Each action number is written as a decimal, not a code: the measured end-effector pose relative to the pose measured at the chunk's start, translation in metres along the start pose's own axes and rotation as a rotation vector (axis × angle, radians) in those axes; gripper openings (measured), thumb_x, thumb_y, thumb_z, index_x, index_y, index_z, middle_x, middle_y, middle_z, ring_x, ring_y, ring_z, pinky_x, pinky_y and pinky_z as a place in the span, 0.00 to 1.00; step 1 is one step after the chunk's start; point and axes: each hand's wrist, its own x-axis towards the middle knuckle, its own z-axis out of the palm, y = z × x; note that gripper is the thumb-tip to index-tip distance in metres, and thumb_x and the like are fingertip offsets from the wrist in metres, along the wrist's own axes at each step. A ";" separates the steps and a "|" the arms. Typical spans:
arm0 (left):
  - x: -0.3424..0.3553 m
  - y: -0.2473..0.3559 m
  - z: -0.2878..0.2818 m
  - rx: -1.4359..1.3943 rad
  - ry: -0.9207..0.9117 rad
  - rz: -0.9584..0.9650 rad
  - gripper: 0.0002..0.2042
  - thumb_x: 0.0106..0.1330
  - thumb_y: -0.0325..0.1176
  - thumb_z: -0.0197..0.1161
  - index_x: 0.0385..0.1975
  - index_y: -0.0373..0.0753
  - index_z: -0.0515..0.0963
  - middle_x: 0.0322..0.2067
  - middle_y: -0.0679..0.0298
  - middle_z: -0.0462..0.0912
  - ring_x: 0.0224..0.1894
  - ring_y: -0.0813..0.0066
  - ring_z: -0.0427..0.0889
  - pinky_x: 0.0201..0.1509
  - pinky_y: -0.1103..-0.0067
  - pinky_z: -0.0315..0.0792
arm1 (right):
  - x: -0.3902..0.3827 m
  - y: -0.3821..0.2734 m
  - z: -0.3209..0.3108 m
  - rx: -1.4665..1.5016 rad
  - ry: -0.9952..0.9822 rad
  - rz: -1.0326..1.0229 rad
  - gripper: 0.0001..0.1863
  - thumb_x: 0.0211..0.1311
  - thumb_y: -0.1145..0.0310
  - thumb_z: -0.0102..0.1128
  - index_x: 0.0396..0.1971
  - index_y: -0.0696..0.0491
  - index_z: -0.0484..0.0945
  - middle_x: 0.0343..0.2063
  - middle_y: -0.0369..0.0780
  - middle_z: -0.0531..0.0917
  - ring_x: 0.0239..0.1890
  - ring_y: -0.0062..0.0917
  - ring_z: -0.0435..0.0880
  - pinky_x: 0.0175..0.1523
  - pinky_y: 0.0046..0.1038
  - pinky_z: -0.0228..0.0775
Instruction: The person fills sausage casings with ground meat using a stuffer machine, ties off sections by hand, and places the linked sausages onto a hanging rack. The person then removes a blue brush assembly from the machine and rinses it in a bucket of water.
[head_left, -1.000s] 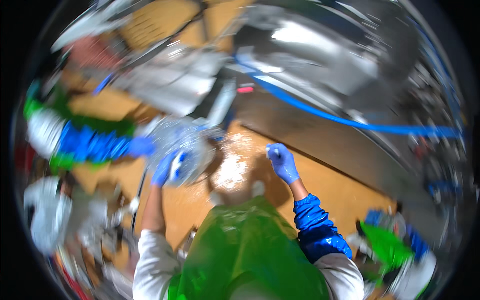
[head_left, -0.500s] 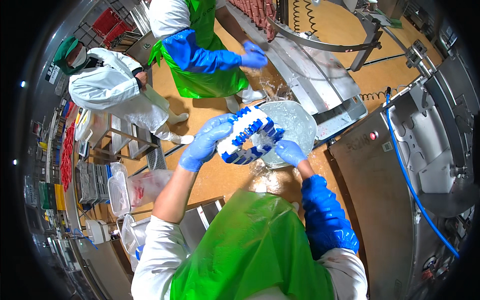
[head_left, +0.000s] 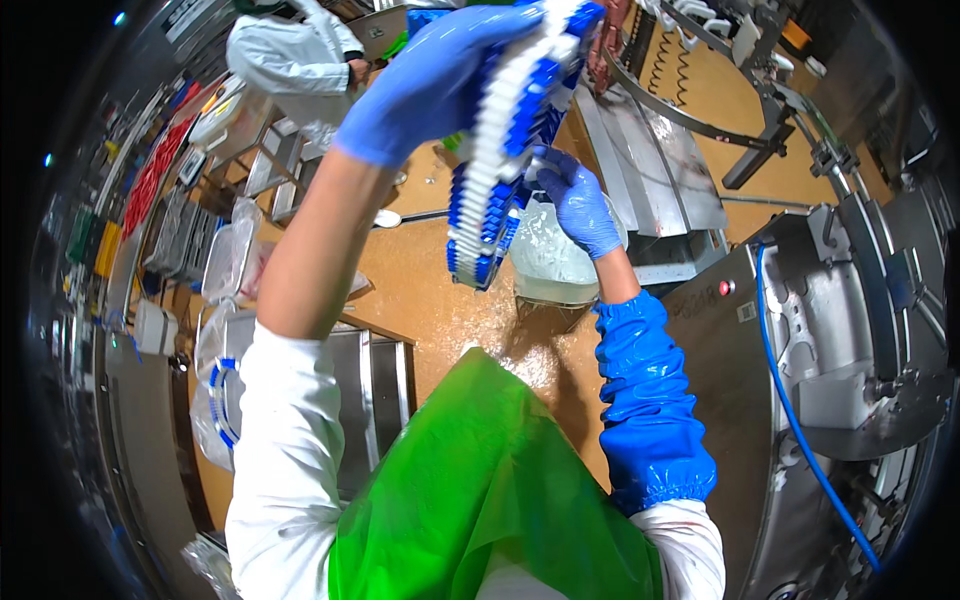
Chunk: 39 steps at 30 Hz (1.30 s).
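A blue-and-white loop of toothed plastic links [head_left: 500, 150], like a modular conveyor chain, hangs raised in front of me, seen nearly edge-on. My left hand [head_left: 425, 85], in a blue glove, is closed around its upper part; some fingertips are hidden behind it. Lower down, on the loop's right side, my right hand [head_left: 585, 208] has its gloved fingers bent and pressed against the links. Beneath the loop stands a pale translucent tub [head_left: 560, 292] with water in it.
A steel table [head_left: 655, 165] lies beyond the tub, with a curved metal rail over it. At right stands a steel machine [head_left: 710, 370] with a blue hose [head_left: 800, 430]. Clear plastic tubs [head_left: 228, 245] are at left. A white-coated person [head_left: 290, 55] stands at the far left.
Both hands have raised the loop up from above the tub and closer to me, turning it edge-on. The co-worker in the green apron is now mostly hidden or out of view.
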 end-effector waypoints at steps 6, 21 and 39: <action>0.036 -0.007 -0.016 -0.068 0.149 -0.103 0.16 0.70 0.43 0.49 0.36 0.33 0.74 0.33 0.53 0.81 0.33 0.60 0.83 0.40 0.65 0.81 | -0.069 0.001 0.047 0.622 -0.266 0.170 0.23 0.66 0.65 0.46 0.58 0.61 0.66 0.46 0.43 0.79 0.44 0.29 0.81 0.51 0.32 0.75; -0.110 -0.213 -0.040 -0.638 -0.090 -0.281 0.42 0.65 0.69 0.28 0.61 0.36 0.64 0.49 0.54 0.77 0.48 0.62 0.79 0.57 0.66 0.71 | -0.020 -0.054 0.078 0.889 -0.023 0.194 0.25 0.68 0.47 0.45 0.48 0.54 0.73 0.34 0.41 0.82 0.32 0.29 0.84 0.38 0.33 0.79; -0.082 -0.137 -0.035 -0.258 -0.224 -0.015 0.23 0.62 0.37 0.62 0.53 0.30 0.68 0.45 0.62 0.78 0.44 0.77 0.78 0.52 0.78 0.72 | 0.001 0.090 0.002 1.030 -0.126 0.130 0.25 0.70 0.46 0.40 0.47 0.51 0.74 0.36 0.40 0.82 0.36 0.30 0.83 0.43 0.36 0.78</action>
